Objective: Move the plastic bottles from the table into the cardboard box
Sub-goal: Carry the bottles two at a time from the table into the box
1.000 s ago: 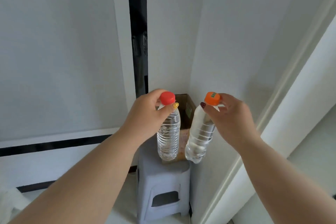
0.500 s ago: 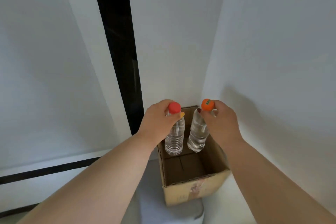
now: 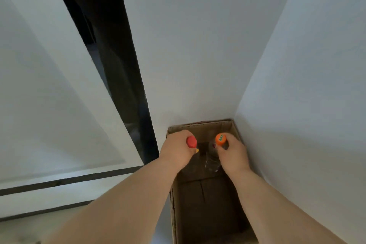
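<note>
two clear plastic bottles hang inside the open brown cardboard box [image 3: 200, 200], near its far wall in the room corner. the left hand [image 3: 176, 149] pinches the red-capped clear bottle [image 3: 191, 142] at its neck; the right hand [image 3: 231, 151] pinches the orange-capped clear bottle [image 3: 214, 157] likewise. released before touching bottom, they could topple against each other or the wall. half a second earlier both bottles stood higher, bodies above the rim; now mostly caps show.

Red cap [image 3: 191, 142]; orange cap [image 3: 220, 139] with green print; brown cardboard box [image 3: 200, 204]; white walls [image 3: 198, 45]; black door strip [image 3: 111, 55].
</note>
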